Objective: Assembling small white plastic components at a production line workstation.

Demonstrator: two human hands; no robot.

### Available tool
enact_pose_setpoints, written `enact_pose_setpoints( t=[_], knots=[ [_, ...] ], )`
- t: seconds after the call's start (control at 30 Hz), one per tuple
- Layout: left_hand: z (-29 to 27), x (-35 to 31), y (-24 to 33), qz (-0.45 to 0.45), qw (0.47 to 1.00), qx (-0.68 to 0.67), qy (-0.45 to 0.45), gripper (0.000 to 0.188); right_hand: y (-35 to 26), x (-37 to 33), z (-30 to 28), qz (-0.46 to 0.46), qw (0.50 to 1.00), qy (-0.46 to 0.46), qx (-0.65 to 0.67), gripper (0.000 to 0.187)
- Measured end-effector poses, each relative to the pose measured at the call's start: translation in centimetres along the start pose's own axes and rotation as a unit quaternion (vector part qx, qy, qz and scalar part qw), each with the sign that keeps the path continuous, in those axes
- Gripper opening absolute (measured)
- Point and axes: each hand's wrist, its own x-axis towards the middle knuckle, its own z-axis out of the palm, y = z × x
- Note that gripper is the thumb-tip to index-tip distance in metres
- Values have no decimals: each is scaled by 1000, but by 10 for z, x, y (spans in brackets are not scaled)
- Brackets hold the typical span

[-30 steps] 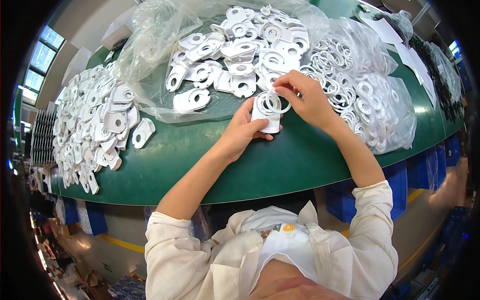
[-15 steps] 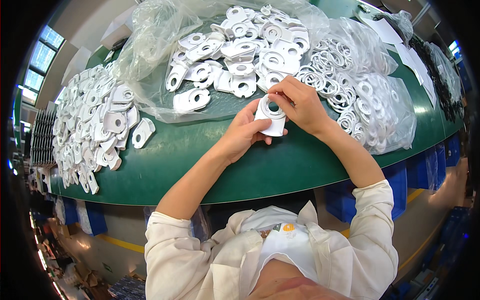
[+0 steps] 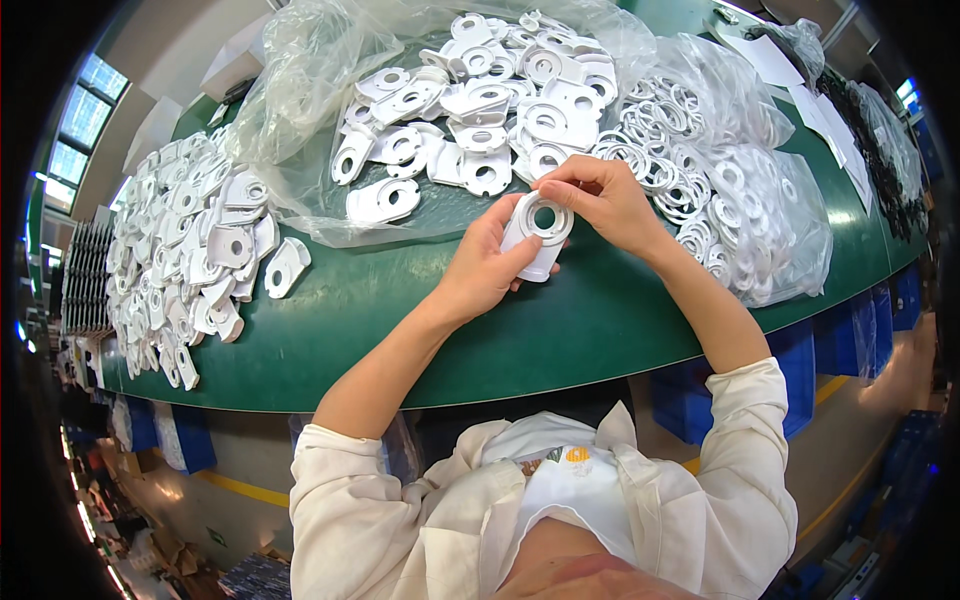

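Note:
My left hand point(image 3: 482, 262) grips a flat white plastic part point(image 3: 535, 264) with a rounded end and a round hole, its thumb lying across the front face. A white plastic ring point(image 3: 563, 228) lies around the hole at the part's upper end. With thumb and forefinger, my right hand point(image 3: 612, 208) pinches the top edge where ring and part meet; whether it grips both cannot be made out. Green table shows through the hole. Beyond my hands, similar white parts point(image 3: 485, 172) lie heaped on a clear plastic bag.
A bag of loose white rings point(image 3: 700, 200) lies to the right. At the left is a large pile of white parts point(image 3: 180, 250). The green table point(image 3: 420, 365) curves along its front edge, with blue bins point(image 3: 680, 405) below. White sheets point(image 3: 835, 135) lie far right.
The held part has tilted so its ringed face shows more fully. My right fingers have shifted slightly along its top edge, and my left hand has turned a little with it.

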Motion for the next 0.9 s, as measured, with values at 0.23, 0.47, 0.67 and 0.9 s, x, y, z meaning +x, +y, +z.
enact_pose_setpoints(
  t=[0.23, 0.47, 0.67, 0.9],
  knots=[
    [-2, 2, 0, -1, 997, -60, -38, 34, -1, -1, 3, -20, 999, 36, -25, 15],
    [-6, 5, -3, -39, 981, -177, -73, 48, 4, 1, 3, -242, 932, 81, -260, 11],
    [-7, 5, -4, -34, 979, -182, -82, 47, -1, -2, 7, -268, 916, 88, -284, 10],
    [-4, 4, -4, -16, 991, -110, -78, 37, -1, -3, 9, -289, 910, 87, -285, 12]
  ],
)
